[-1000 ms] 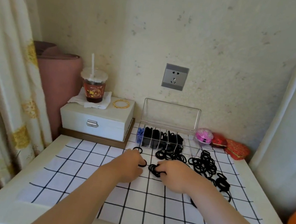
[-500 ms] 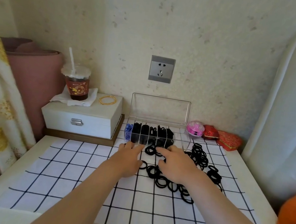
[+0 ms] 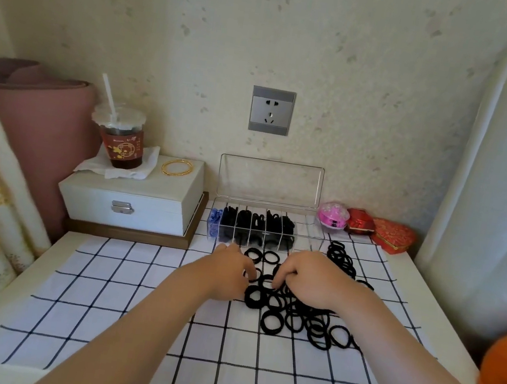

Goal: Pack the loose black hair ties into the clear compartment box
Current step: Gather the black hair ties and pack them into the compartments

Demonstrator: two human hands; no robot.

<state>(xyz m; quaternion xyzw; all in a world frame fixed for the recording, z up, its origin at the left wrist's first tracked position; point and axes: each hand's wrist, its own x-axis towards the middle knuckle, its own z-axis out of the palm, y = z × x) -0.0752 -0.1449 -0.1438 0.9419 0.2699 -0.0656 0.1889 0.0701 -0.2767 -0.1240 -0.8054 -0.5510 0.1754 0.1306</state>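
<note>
Holds the right hand (image 3: 311,282) knuckles-up over the heap of black hair ties (image 3: 289,309), fingers curled down and the tips pinching rings at the heap's far edge. Sets the left hand (image 3: 226,273) just beside it, back upward, thumb against one ring; cannot tell whether that ring is pinched or merely touched. Spreads the heap loose on the checked cloth (image 3: 130,305), part of it under the right wrist. Leaves a second cluster (image 3: 340,260) of ties farther right, near the box's right end. Places the clear compartment box (image 3: 308,233) just beyond both hands, its lid (image 3: 270,181) upright against the wall, with blue ties (image 3: 214,222) in the leftmost compartment and black ties packed into the next several. Stands a white jewellery box (image 3: 132,203) left of it, carrying a gold bangle (image 3: 177,167) and an iced drink cup (image 3: 121,142) with a straw on a napkin (image 3: 130,171). Lines up a pink round case (image 3: 333,215), a small red box (image 3: 360,221) and a red heart-shaped box (image 3: 393,235) to the right. Mounts a grey wall socket (image 3: 271,110) above.
</note>
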